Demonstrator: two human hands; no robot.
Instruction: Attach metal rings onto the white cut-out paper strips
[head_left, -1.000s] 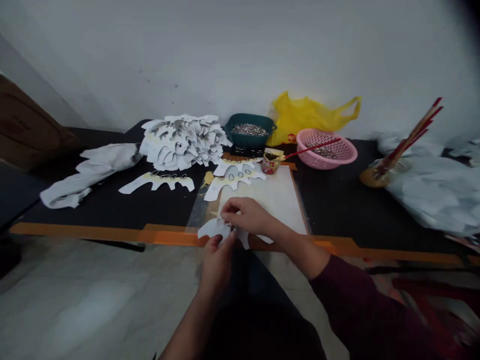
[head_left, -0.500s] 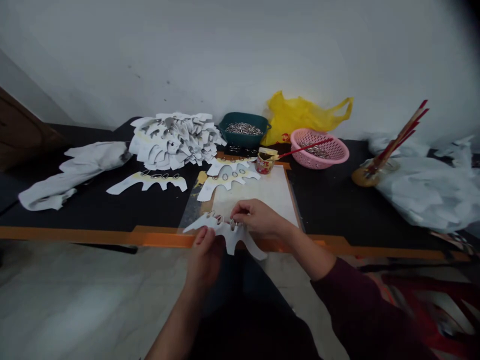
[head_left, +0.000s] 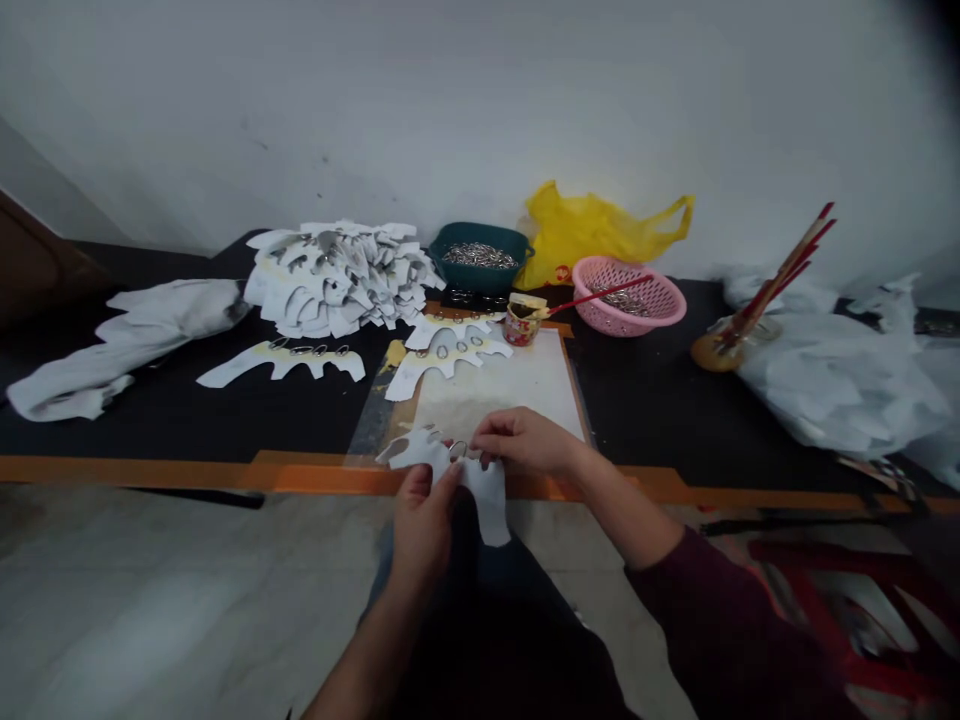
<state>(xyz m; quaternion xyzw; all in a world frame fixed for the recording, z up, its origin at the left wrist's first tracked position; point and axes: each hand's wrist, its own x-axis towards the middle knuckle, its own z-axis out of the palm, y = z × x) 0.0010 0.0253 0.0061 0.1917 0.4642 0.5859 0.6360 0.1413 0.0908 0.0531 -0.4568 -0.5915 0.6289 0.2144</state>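
My left hand [head_left: 421,517] and my right hand [head_left: 525,442] both pinch a white cut-out piece [head_left: 484,490] with metal rings on it, held at the table's near orange edge [head_left: 315,472]. One end of the piece hangs down over the edge. Just beyond my hands lies a stained white work sheet [head_left: 517,385]. Two more ringed white pieces [head_left: 442,357] lie at its far left corner, and another [head_left: 281,362] lies on the black tabletop to the left.
A heap of white cut-outs [head_left: 341,275] sits at the back. Behind the sheet stand a green tub of metal rings [head_left: 480,258], a small glue pot with a red brush [head_left: 523,318], a pink basket [head_left: 628,296] and a yellow bag [head_left: 600,230]. White cloth [head_left: 840,375] lies right.
The white piece has turned in my hands, its right end now hanging lower over the table edge. The view has shifted slightly, sliding everything on the table to the left.
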